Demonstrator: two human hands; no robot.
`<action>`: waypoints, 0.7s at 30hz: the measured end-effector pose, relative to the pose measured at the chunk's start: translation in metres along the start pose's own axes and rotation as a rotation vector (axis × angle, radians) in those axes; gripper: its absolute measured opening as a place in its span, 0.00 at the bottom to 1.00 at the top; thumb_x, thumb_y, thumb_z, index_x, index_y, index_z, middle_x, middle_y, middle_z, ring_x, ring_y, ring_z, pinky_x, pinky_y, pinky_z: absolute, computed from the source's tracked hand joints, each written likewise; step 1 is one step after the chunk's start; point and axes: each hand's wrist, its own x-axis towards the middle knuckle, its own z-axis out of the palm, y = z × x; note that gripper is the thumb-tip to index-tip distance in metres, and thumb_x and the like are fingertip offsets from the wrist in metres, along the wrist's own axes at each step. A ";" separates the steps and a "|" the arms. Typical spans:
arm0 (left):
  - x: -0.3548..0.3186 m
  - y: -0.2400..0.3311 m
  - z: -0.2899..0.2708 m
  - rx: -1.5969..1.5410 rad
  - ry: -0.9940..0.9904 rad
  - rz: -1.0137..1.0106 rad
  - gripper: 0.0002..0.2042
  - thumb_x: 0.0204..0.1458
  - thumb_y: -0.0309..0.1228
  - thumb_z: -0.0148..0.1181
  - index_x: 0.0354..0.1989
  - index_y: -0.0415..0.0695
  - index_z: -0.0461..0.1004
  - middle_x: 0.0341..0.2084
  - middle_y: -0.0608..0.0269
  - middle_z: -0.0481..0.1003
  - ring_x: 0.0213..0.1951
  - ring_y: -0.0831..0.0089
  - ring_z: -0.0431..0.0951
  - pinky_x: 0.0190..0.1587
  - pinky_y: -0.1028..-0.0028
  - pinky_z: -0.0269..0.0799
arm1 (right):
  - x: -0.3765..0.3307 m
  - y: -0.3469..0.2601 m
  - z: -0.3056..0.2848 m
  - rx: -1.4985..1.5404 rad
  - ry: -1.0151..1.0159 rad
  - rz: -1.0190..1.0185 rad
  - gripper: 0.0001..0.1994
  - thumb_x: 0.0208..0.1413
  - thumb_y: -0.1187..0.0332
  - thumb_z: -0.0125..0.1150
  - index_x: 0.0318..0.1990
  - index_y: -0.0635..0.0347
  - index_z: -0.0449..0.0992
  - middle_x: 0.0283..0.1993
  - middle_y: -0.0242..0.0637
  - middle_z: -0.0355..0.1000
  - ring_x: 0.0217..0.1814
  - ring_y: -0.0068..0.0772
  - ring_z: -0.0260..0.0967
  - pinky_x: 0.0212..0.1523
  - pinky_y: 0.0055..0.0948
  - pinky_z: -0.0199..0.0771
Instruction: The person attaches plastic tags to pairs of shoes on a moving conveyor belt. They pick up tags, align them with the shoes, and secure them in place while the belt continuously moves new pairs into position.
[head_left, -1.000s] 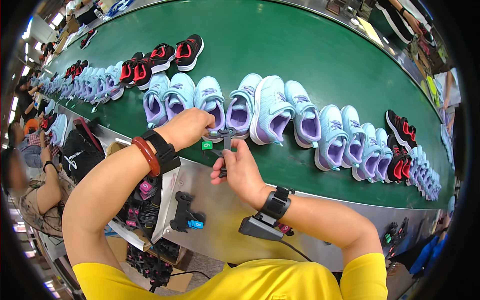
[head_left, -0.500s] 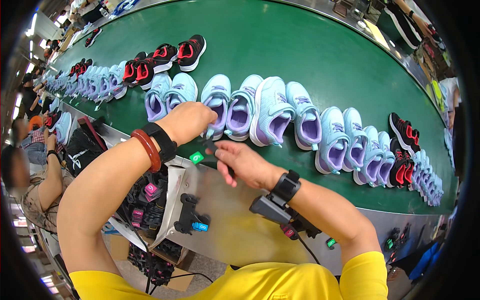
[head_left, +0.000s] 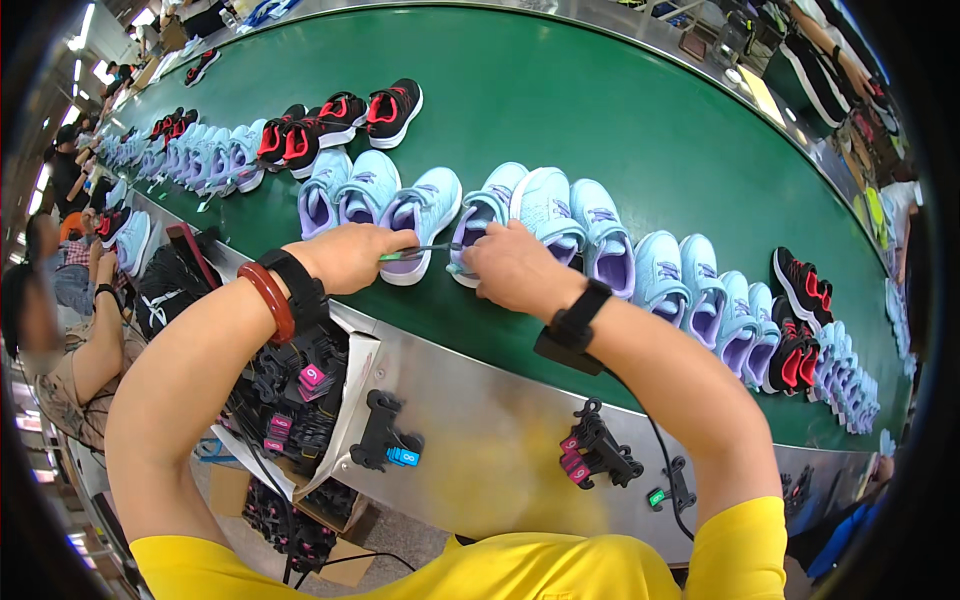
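A thin black shoe hanger with a green tag spans between my two hands, seen almost edge-on. My left hand is closed around its green-tagged end, low against a light-blue shoe with purple lining. That shoe leans to the right, toe away from me. My right hand pinches the hanger's other end at the opening of a second light-blue shoe. The fingers partly cover this shoe's collar. Whether the hanger is hooked onto either shoe I cannot tell.
More light-blue shoes and black-red shoes line the green belt. Along the metal ledge lie loose hangers with pink tags and one hanger with a blue tag. A box of hangers stands left; a person sits beyond.
My right hand has carried the green-tagged hanger up to the shoes, and it now stretches between both hands. My left hand has drawn back left; the left shoe has tilted, widening the gap.
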 end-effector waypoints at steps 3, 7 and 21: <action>0.003 0.015 -0.013 -0.093 -0.165 -0.135 0.22 0.48 0.17 0.48 0.53 0.48 0.70 0.38 0.44 0.77 0.42 0.47 0.78 0.43 0.56 0.71 | 0.001 0.004 0.001 0.007 0.024 0.009 0.07 0.50 0.63 0.63 0.33 0.54 0.80 0.31 0.34 0.75 0.45 0.37 0.68 0.50 0.37 0.61; -0.007 0.006 -0.014 -0.148 -0.223 -0.168 0.18 0.47 0.17 0.48 0.46 0.48 0.71 0.30 0.48 0.76 0.37 0.49 0.78 0.39 0.58 0.69 | -0.010 0.015 -0.015 -0.138 0.124 -0.097 0.12 0.53 0.56 0.63 0.30 0.54 0.81 0.32 0.31 0.74 0.46 0.35 0.65 0.50 0.35 0.60; -0.001 0.028 -0.006 -0.075 -0.176 -0.188 0.13 0.46 0.20 0.50 0.39 0.47 0.74 0.30 0.51 0.78 0.37 0.49 0.78 0.40 0.58 0.71 | -0.004 0.018 -0.014 -0.162 0.166 -0.222 0.15 0.49 0.51 0.65 0.30 0.54 0.78 0.29 0.28 0.71 0.44 0.31 0.65 0.47 0.33 0.61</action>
